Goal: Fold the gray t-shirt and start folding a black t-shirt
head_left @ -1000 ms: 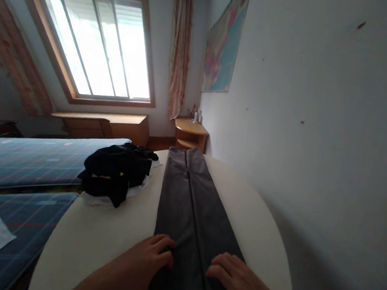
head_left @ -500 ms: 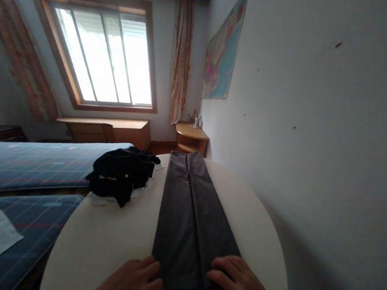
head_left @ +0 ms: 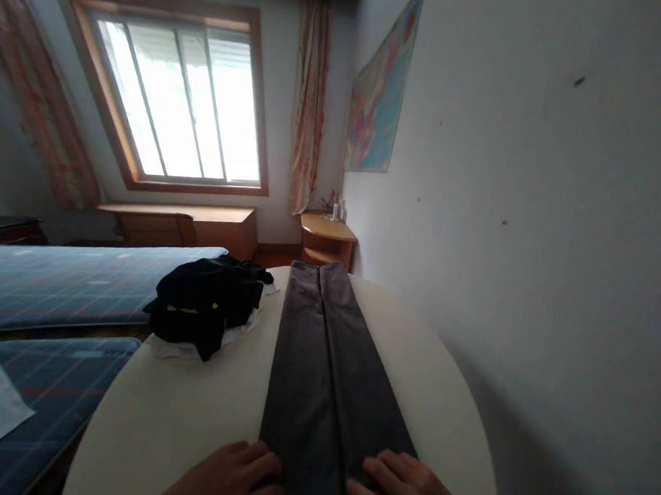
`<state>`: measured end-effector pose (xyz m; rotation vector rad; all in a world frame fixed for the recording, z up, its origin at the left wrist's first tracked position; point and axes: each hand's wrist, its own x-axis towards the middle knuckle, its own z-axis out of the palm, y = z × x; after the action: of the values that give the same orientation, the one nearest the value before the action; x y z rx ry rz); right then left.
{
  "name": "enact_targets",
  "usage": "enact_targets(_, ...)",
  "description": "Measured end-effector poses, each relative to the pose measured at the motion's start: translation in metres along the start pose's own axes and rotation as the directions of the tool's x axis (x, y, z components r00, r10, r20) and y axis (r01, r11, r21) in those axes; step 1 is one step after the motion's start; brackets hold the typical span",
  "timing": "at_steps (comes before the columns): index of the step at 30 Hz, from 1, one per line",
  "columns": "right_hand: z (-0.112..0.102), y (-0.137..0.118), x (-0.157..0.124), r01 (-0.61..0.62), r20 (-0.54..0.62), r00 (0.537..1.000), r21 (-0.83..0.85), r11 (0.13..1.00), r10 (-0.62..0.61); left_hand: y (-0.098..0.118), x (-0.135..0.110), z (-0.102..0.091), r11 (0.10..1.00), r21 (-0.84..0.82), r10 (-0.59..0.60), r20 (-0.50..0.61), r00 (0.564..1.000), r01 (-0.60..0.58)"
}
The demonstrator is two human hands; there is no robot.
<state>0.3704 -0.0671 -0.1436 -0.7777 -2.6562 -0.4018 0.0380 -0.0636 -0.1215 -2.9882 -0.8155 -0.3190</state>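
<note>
While hands (head_left: 232,476) (head_left: 401,482) touch near end, gray cloth (head_left: 302,374) extends beyond.

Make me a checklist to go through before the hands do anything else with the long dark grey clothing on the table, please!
1. Left hand touches the near left corner of the dark grey garment: ok.
2. Right hand touches its near right corner: ok.
3. Garment lies flat and lengthwise on the round table: ok.
4. Black clothes lie apart from the garment: ok, though the gap is narrow at the far end.
5. Black clothes are neat: not ok, they're in a crumpled heap.
6. Fingers grip firmly: cannot tell, the fingertips are partly hidden.
</note>
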Motion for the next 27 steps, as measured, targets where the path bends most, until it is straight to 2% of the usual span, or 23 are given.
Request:
enact_targets(6, -0.015, 0.020, 0.004, 0.167, 0.012, 0.986, -0.040, 0.985, -0.167, -0.002, 0.004, -0.020, 0.993, -0.117, -0.030, 0.035, 0.999, 0.034)
enact_targets(9, -0.022, 0.028, 0.007, 0.203, 0.031, 0.979, -0.034, 0.979, -0.202, -0.003, 0.006, -0.030, 0.990, -0.133, -0.048, 0.059, 0.997, 0.056)
enact_targets(11, -0.026, 0.031, 0.010, 0.162, 0.060, 0.985, 0.009, 0.987, -0.162, -0.005, 0.008, -0.035, 0.993, -0.109, -0.040, 0.062, 0.997, 0.046)
enact_targets(14, -0.029, 0.036, 0.010, -0.006, 0.097, 0.995, 0.103, 0.995, -0.004, -0.008, 0.010, -0.039, 0.994, -0.112, -0.010, 0.076, 0.997, 0.019)
enact_targets(16, -0.032, 0.040, 0.006, -0.112, 0.134, 0.987, 0.174, 0.978, 0.089, -0.011, 0.009, -0.041, 0.992, -0.125, 0.003, 0.091, 0.996, 0.008)
enact_targets(19, -0.035, 0.045, -0.002, -0.209, 0.199, 0.967, 0.266, 0.941, 0.159, -0.017, 0.004, -0.036, 0.996, -0.083, 0.028, 0.078, 0.997, -0.021)
enact_targets(23, -0.036, 0.046, -0.008, -0.264, 0.214, 0.955, 0.312, 0.913, 0.204, -0.024, 0.000, -0.016, 0.994, 0.052, 0.102, -0.019, 0.995, -0.100)
enact_targets(27, -0.033, 0.042, -0.005, -0.235, 0.215, 0.961, 0.304, 0.923, 0.173, -0.024, 0.004, -0.005, 0.980, 0.111, 0.177, -0.117, 0.977, -0.165)
